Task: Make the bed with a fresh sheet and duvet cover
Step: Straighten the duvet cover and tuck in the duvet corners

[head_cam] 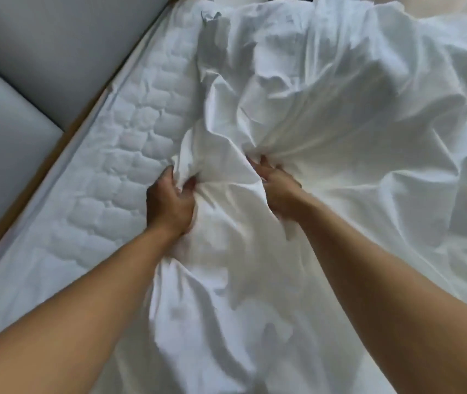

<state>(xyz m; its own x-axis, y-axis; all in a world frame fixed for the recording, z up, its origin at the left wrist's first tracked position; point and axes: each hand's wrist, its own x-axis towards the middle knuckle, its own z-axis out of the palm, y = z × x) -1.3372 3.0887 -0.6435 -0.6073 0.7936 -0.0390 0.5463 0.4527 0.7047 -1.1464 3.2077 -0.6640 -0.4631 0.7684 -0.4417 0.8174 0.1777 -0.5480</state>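
Curled tight round a bunched fold of the sheet (326, 123) with the fingers (188, 184) of the left hand (169, 203), thumb pinching cloth against them. Dug into the same fabric a little to the right with the right hand (279, 189), closed on a ridge of it, fingertips partly buried in the folds. Gripping near the sheet's left margin with both, hands close together, creases fanned out from each hold. Beyond the hands: sheet rumpled and heaped over the middle and right of the mattress (130, 155), not yet spread flat. To the left, a strip of bare quilted mattress alongside a grey padded panel (50, 46). Hard to tell, white on white, one sheet from a possible second layer in the heap. Judged as the spreading step, early in the task, with nothing tucked on this side and the rest of the bedding to come. Next, most likely: drawing the gripped cloth leftward over the bare quilting, grips kept firm and moved apart to take out slack, then feeling for the true edge or corner to tuck down beside the panel. Worth guarding against pulling so hard as to drag the far side off the bed.
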